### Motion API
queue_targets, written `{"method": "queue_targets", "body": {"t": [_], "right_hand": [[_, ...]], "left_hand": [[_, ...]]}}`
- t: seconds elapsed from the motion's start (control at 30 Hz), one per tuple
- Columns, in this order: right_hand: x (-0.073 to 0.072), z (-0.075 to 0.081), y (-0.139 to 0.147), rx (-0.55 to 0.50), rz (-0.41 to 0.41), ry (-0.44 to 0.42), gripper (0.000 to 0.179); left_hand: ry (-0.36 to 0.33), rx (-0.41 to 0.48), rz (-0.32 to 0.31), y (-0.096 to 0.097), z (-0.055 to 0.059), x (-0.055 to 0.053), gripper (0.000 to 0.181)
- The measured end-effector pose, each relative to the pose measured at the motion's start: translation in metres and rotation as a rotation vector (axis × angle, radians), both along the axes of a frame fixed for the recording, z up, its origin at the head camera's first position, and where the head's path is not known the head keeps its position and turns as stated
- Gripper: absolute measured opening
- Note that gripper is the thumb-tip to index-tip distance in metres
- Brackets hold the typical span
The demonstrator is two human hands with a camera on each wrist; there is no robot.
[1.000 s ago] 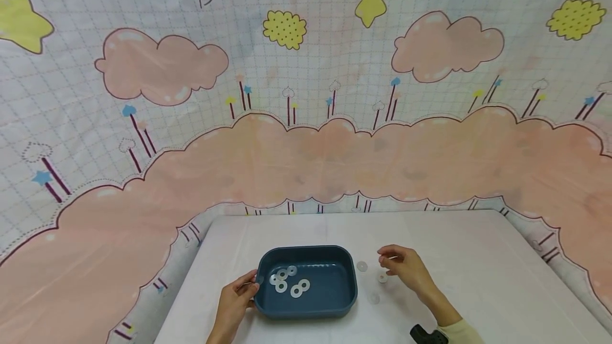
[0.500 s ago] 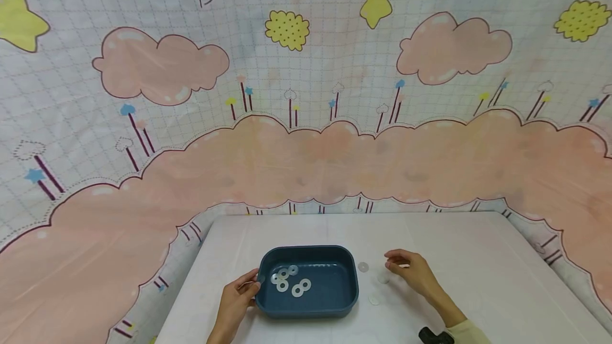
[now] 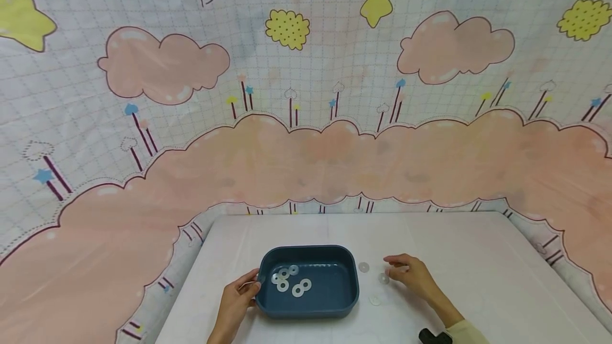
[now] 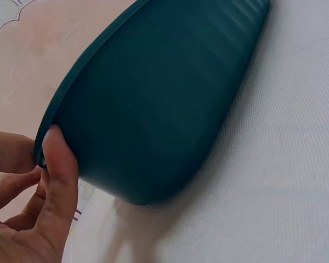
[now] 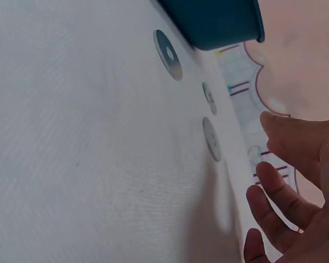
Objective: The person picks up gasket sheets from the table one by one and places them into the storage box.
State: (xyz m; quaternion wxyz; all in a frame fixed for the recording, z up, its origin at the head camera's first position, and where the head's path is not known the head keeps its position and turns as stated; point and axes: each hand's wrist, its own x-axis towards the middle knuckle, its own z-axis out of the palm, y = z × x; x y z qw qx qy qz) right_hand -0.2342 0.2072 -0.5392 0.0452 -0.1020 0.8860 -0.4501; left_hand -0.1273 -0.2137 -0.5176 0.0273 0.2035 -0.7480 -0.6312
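A dark blue rectangular plastic tray [image 3: 332, 291] stands on the white table, with several flat metal washers [image 3: 296, 293] lying in its left half. My left hand [image 3: 232, 300] pinches the tray's left rim, thumb [image 4: 60, 156] on the outer wall and fingers over the edge. To the right of the tray, three loose washers lie on the tabletop: a far one [image 3: 361, 268], a middle one [image 3: 384, 282] and a near one [image 3: 374, 303]. My right hand [image 3: 412, 275] hovers just beside the middle washer, fingers loosely bent and holding nothing. In the right wrist view its fingertips are apart from all three washers [image 5: 176, 69].
The white tabletop [image 3: 478, 259] extends right and behind the tray. A curtain [image 3: 306, 163] printed with clouds and stars hangs behind the table and round its sides. A black device [image 3: 434, 336] sits at the right wrist, by a pale yellow sleeve [image 3: 466, 333].
My right hand has shifted slightly right, away from the tray, and then a little lower towards the middle washer. The left hand keeps its grip on the tray, and the washers inside lie the same.
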Motion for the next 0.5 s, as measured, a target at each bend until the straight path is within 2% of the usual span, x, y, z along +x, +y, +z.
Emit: {"method": "queue_targets", "body": {"t": [0.23, 0.5], "right_hand": [[-0.002, -0.009, 0.001, 0.03, 0.044, 0.073, 0.031], [-0.001, -0.013, -0.004, 0.073, -0.006, -0.011, 0.028]], "left_hand": [[0.007, 0.002, -0.001, 0.0, -0.001, 0.001, 0.042], [0.014, 0.015, -0.004, 0.0, -0.003, 0.001, 0.042]]}}
